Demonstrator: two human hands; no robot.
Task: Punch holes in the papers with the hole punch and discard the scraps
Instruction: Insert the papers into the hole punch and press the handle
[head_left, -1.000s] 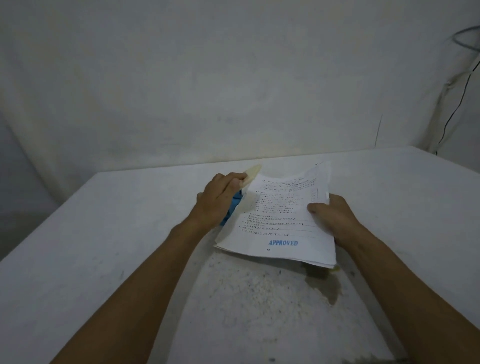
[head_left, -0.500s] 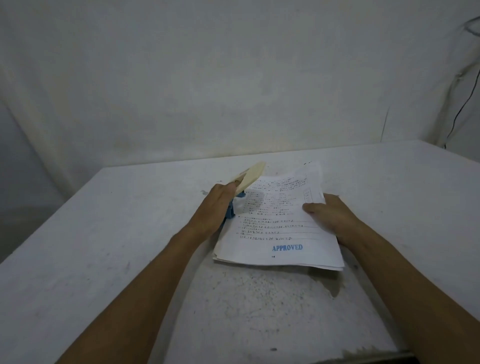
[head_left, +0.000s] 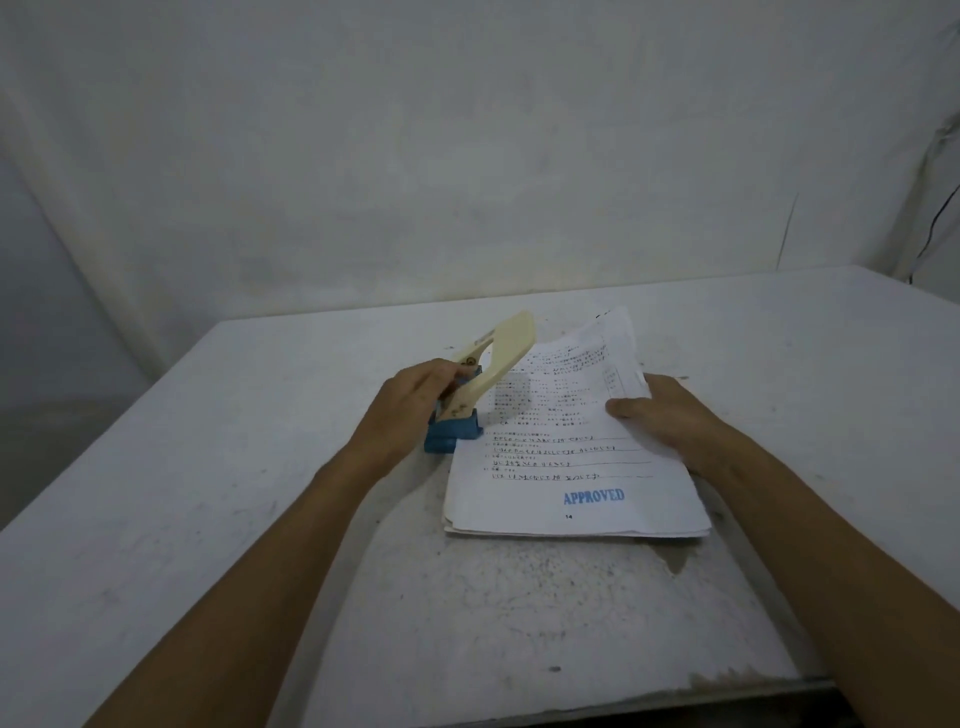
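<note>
A hole punch (head_left: 485, 382) with a blue base and a cream lever stands at the left edge of a thin stack of printed papers (head_left: 566, 462) stamped "APPROVED". The lever is raised at a slant over the sheets. My left hand (head_left: 415, 402) grips the punch from the left, near its hinge. My right hand (head_left: 657, 415) holds the stack by its right edge, thumb on top. The stack lies on the white table (head_left: 208, 493), with its far right corner curled upward.
A pale cloth backdrop rises behind the table. A dark cable (head_left: 935, 228) hangs at the far right. A brownish stain (head_left: 675, 561) marks the table just below the stack's near right corner. The table's front edge (head_left: 675, 691) runs close to me.
The punch's lever has come up from under my left hand, which slid down to the hinge. The stack settled lower and flatter on the table. My view moved closer.
</note>
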